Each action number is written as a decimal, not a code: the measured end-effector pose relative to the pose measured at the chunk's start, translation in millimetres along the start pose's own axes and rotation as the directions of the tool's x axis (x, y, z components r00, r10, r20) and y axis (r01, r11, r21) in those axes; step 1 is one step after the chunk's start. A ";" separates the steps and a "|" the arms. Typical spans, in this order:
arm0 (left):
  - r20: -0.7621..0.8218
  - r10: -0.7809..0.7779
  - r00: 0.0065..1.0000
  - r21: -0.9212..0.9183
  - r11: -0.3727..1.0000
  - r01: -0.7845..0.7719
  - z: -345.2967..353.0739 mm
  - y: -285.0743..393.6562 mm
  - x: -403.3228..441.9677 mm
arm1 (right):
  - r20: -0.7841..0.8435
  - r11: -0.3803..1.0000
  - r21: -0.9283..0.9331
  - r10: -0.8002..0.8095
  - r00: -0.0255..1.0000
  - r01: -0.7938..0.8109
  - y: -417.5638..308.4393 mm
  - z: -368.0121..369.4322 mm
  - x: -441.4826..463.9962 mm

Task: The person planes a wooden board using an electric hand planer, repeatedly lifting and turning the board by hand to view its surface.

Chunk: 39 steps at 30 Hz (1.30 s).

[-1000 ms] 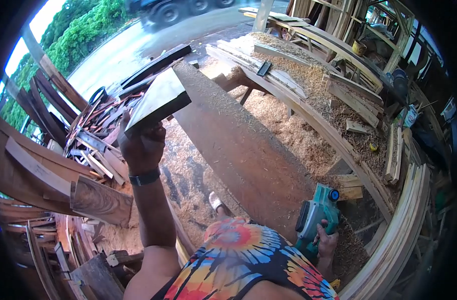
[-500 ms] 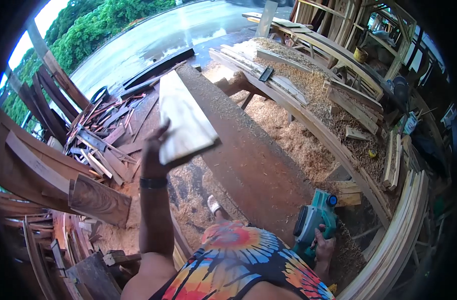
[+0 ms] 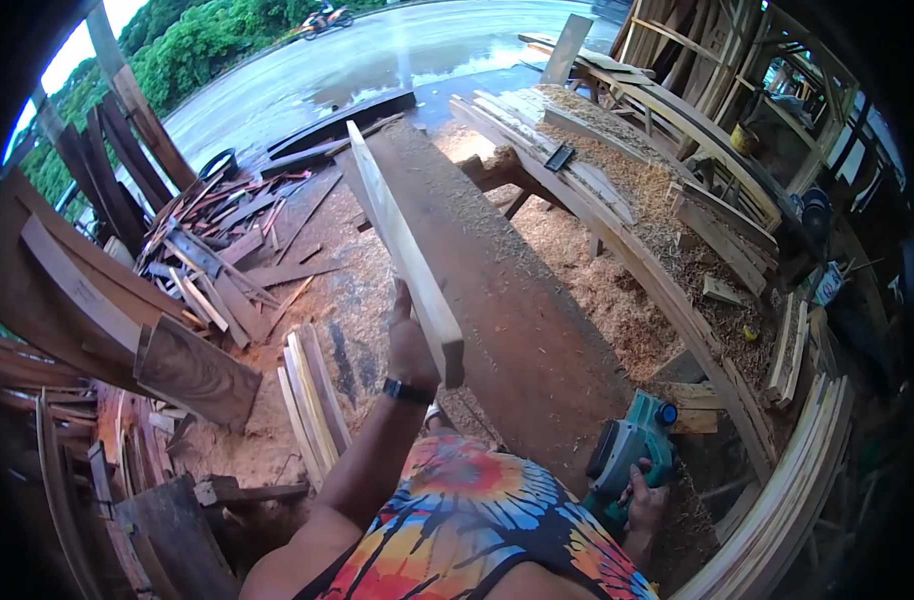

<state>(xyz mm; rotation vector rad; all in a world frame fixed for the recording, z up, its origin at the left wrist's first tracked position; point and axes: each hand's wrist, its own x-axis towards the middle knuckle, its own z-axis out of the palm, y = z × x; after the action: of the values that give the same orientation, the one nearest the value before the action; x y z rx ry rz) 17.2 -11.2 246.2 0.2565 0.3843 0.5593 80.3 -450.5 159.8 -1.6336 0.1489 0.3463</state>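
A pale wooden board (image 3: 405, 245) stands on its narrow edge along the left side of a wide brown workbench (image 3: 522, 335). Its near end points toward me. My left hand (image 3: 411, 348) grips the board low on its left face, close to that end; part of the fingers is hidden behind the wood. In my right hand (image 3: 645, 498) is the handle of a teal electric planer (image 3: 625, 450), my fingers wrapped round it. The planer rests by the near right corner of the bench, over shavings.
Long planks (image 3: 667, 290) run along the right, with heaped shavings (image 3: 557, 245) beneath. A stack of boards (image 3: 787, 500) curves at lower right. Scrap wood (image 3: 222, 240) is piled left, and several strips (image 3: 315, 400) lean near my left arm. A motorcycle (image 3: 326, 20) is on the wet road.
The board has been turned from showing its broad face to standing on edge, and my left hand has moved right and down with it. The planer stays put. A motorcycle has appeared on the road.
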 end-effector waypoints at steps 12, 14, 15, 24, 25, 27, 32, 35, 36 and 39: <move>0.373 -0.104 0.922 -0.322 0.918 0.234 37.2 62.4 61.4 | -0.033 0.999 -0.046 -0.013 0.999 0.012 -1.3 2.0 -1.9; 0.376 -0.108 0.920 -0.303 0.924 0.233 41.6 66.4 62.1 | -0.029 1.000 -0.025 -0.012 1.000 0.011 -0.1 2.0 -1.9; 0.378 -0.107 0.920 -0.296 0.927 0.230 44.0 68.8 62.7 | -0.025 1.000 -0.016 -0.012 1.000 0.011 -0.1 2.5 -1.1; 0.404 -0.057 0.913 -0.294 0.937 0.188 65.3 66.5 56.7 | -0.031 0.999 -0.016 -0.028 0.999 0.028 2.5 1.5 0.6; 0.433 -0.024 0.901 -0.290 0.943 0.164 67.2 65.2 55.2 | -0.038 1.000 -0.016 -0.023 0.999 0.022 1.5 1.5 0.3; 0.435 -0.008 0.900 -0.255 0.958 0.131 68.2 66.5 59.3 | -0.051 1.000 -0.012 -0.011 0.999 0.011 -1.0 3.4 -1.9; 0.447 -0.017 0.895 -0.244 0.960 0.140 73.2 68.3 59.7 | -0.041 1.000 0.009 0.002 0.999 -0.001 4.7 -0.2 0.5; 0.420 -0.013 0.907 -0.269 0.953 0.138 76.3 68.5 57.5 | -0.039 1.000 -0.002 0.004 0.999 -0.004 7.2 -1.7 2.1; 0.416 -0.014 0.909 -0.271 0.953 0.138 76.8 68.6 56.6 | -0.038 1.000 -0.009 0.003 0.999 -0.004 7.5 -2.0 2.2; 0.401 -0.012 0.916 -0.277 0.952 0.134 79.3 68.6 54.3 | -0.034 1.000 -0.002 -0.005 0.999 0.004 5.7 -0.7 1.5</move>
<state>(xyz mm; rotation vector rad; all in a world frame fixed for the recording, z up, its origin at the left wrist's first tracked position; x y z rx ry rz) 61.0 64.9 325.2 0.0570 -0.0866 0.4694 80.1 -451.6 154.0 -1.6424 0.1707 0.3155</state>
